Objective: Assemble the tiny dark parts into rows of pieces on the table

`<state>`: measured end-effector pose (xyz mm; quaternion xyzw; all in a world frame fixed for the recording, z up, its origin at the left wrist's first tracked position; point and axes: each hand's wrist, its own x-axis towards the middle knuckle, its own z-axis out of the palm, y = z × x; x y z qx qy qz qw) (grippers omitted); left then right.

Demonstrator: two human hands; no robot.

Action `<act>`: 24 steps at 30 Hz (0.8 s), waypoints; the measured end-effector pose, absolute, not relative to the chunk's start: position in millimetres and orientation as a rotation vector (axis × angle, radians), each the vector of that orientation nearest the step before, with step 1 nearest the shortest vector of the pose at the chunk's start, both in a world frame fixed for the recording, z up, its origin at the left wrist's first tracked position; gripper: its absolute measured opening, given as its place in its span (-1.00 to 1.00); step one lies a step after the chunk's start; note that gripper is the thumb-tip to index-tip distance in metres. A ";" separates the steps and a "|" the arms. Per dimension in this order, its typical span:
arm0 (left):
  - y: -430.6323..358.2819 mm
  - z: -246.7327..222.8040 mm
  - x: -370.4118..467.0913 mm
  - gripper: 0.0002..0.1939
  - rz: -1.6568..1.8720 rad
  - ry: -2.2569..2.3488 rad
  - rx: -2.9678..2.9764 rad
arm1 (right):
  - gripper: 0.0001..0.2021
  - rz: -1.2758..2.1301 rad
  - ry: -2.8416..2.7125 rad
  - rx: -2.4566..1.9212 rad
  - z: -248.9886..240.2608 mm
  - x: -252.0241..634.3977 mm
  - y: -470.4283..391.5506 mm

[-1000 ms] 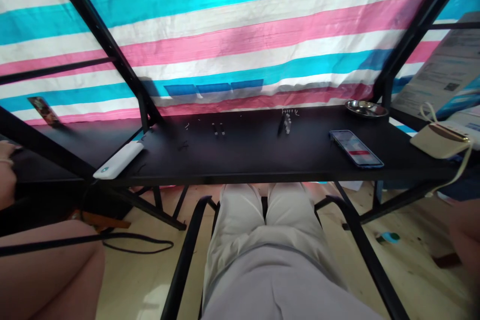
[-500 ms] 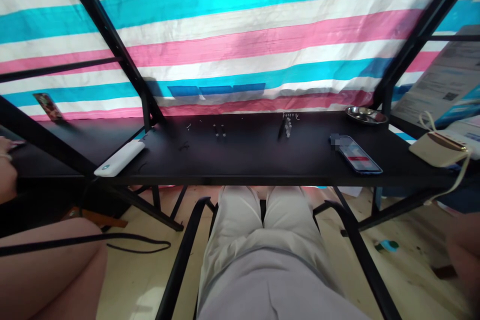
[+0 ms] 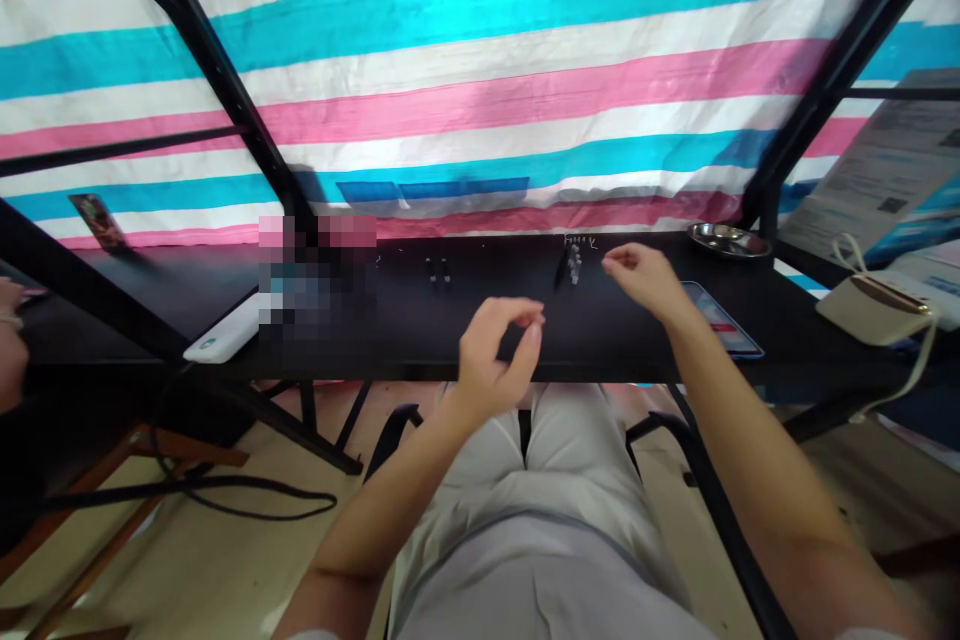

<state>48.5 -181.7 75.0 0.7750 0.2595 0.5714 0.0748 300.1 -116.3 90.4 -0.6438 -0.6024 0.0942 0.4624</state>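
Observation:
My left hand (image 3: 499,350) hovers over the front edge of the black table (image 3: 405,340), thumb and fingers curved and apart, with nothing between them. Farther right, my right hand (image 3: 641,272) is above the table with its fingertips drawn together; whether anything small is in them I cannot make out. Just left of its fingertips lie a cluster of small clear pieces (image 3: 575,265), a slim dark stick (image 3: 561,266) and a row of tiny white bits (image 3: 580,241). Two short dark pieces with pale ends (image 3: 438,270) stand or lie beyond my left hand.
A phone (image 3: 724,325) lies partly behind my right forearm. A round metal dish (image 3: 727,240) sits at the back right, a cream bag (image 3: 874,308) at the right end. At left are a white oblong device (image 3: 225,330) and another person's hand (image 3: 9,305).
Both my hands have come into view from below and reach over the table. The person's leg at the lower left has gone from view. The small pieces look unmoved.

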 end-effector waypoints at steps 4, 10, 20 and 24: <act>-112.3 53.2 88.2 -0.60 1.289 1.060 2.398 | -0.70 0.369 -1.585 -1.970 33.4 307.4 -66.7; -44.2 20.9 125.8 -0.41 0.684 1.441 2.572 | -0.63 0.312 -1.629 -2.116 8.1 300.6 -36.7; -21.2 10.2 138.9 -0.47 0.569 1.509 2.726 | -0.63 0.163 -1.532 -2.138 0.3 287.1 -29.0; -20.1 14.2 142.3 -0.56 0.648 1.494 2.755 | -0.67 0.102 -1.553 -2.122 -3.6 286.6 -29.8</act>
